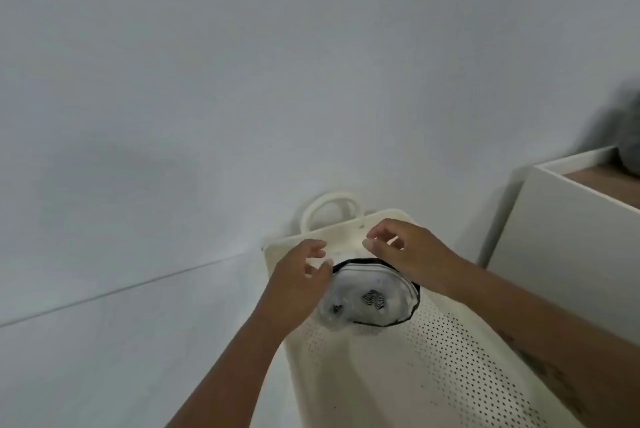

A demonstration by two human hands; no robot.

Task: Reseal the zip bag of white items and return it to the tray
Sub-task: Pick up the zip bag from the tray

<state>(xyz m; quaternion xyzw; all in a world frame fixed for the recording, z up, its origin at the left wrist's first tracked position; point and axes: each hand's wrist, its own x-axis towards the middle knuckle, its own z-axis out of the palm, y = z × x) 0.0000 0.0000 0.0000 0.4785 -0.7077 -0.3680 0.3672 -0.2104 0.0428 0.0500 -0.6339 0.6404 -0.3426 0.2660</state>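
A clear zip bag with white items and dark-patterned pieces inside hangs over the far end of a cream perforated tray. A black band runs along the bag's edge. My left hand holds the bag's left side, thumb and fingers curled around its top corner. My right hand pinches thumb and forefinger together at the bag's upper right edge. The bag's clear mouth between the two hands is hard to make out, so I cannot tell whether the zip is closed.
The tray has a looped handle at its far end and stands on a white surface by a pale wall. A white cabinet with a wood-coloured top stands to the right, a dark blurred object on it.
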